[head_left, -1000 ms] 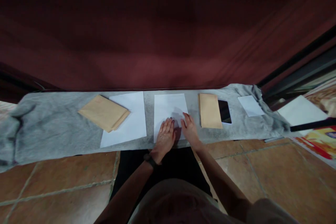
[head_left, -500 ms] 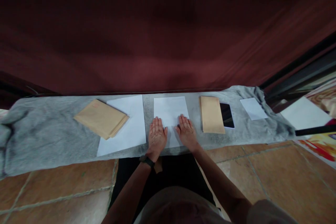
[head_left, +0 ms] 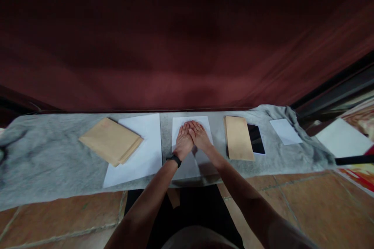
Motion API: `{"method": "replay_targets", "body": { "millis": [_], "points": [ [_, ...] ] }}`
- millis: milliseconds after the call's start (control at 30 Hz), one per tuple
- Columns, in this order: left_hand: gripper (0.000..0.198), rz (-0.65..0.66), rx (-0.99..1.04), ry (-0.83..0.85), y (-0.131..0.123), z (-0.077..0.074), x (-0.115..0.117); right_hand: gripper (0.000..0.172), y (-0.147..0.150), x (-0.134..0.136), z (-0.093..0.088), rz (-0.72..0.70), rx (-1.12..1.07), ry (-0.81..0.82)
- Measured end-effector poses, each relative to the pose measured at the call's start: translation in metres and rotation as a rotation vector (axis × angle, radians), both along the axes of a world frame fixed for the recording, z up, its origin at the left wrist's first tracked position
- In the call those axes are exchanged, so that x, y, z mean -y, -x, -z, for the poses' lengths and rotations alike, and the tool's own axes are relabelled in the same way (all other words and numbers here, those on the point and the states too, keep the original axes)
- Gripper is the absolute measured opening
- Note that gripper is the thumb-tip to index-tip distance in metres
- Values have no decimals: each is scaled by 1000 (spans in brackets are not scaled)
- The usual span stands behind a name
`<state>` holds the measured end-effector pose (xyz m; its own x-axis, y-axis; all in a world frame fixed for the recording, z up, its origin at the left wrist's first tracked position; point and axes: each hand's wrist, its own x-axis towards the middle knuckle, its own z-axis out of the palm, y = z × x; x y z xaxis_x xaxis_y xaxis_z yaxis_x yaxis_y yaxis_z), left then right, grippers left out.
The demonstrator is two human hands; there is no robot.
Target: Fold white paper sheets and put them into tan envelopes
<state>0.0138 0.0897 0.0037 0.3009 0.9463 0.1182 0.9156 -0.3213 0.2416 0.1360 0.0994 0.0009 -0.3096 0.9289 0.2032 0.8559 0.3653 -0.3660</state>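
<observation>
On the cloth-covered bench (head_left: pixel 58 155), brown envelopes (head_left: pixel 108 140) are lying across white paper (head_left: pixel 149 151). Further right, the left hand (head_left: pixel 182 142) and right hand (head_left: pixel 201 136) are touching, resting on the middle sheet (head_left: pixel 184 170), fingers straight, gripping nothing. Next, more envelopes (head_left: pixel 240 138) are partly covering a tablet (head_left: pixel 257 140); a small paper (head_left: pixel 285 131) is lying beyond.

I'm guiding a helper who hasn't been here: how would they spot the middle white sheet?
On the long grey cloth, look between the left brown stack and the right brown stack. There lies the middle white sheet. Both the left hand and the right hand lie on it, which sets it apart from the left white paper, partly covered by a brown stack instead.
</observation>
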Motion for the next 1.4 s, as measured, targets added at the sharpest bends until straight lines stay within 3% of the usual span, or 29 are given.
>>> {"method": "replay_targets", "body": {
  "millis": [100, 267, 500, 667, 800, 933, 1067, 1400],
  "points": [
    [58, 7, -18, -2, 6, 9, -19, 50, -1, -17, 6, -22, 59, -15],
    [60, -101, 22, -74, 18, 21, -25, 53, -14, -26, 22, 103, 56, -69],
    [64, -267, 32, -38, 33, 21, -33, 60, -28, -36, 33, 264, 48, -100],
    [63, -330, 88, -62, 45, 15, -32, 59, -39, -26, 28, 337, 4, -163],
    [62, -349, 83, -118, 39, 5, 2, 59, -34, 15, 17, 345, 14, -134],
    [61, -84, 47, -137, 20, 5, 71, 57, -20, 85, 14, 94, 24, -86],
    [60, 14, -26, -112, 13, 13, 126, 53, -21, 140, 18, 39, 57, -98],
    [61, -40, -74, -123, 48, 10, 165, 62, -63, 170, 26, 128, 75, -156]
  ]
}}
